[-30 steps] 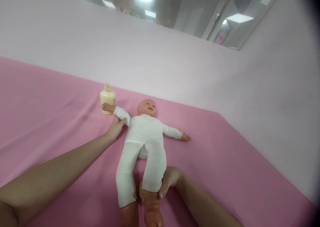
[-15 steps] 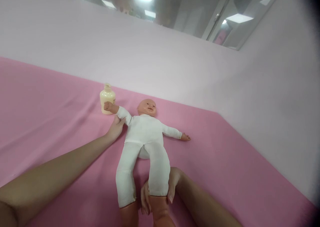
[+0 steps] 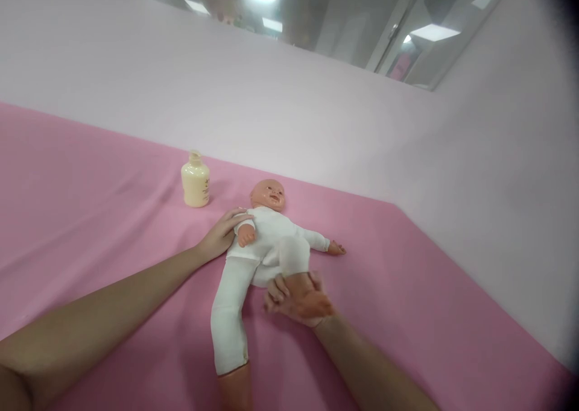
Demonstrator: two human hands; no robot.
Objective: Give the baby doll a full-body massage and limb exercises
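Observation:
A baby doll [image 3: 271, 225] in a white suit lies on its back, its bare head away from me. At its left side in view, my left hand [image 3: 224, 231] is closed around one doll arm, which is folded across the chest; the doll's fist [image 3: 246, 235] pokes out below my fingers. Lower down, my right hand [image 3: 279, 302] grips the doll's right-side leg near the ankle. That leg is bent, the knee raised over the belly, and the foot [image 3: 314, 305] is blurred. The other leg [image 3: 230, 320] lies stretched toward me.
A cream pump bottle [image 3: 196, 185] stands upright left of the doll's head. Pink padding [image 3: 420, 314] covers the surface, with folds at the left. A pale wall [image 3: 289, 103] rises behind, with a reflective pane [image 3: 344, 19] above.
My right hand has pushed the doll's leg up and bent it toward the belly. My left hand has brought the doll's arm from beside the bottle in across its chest.

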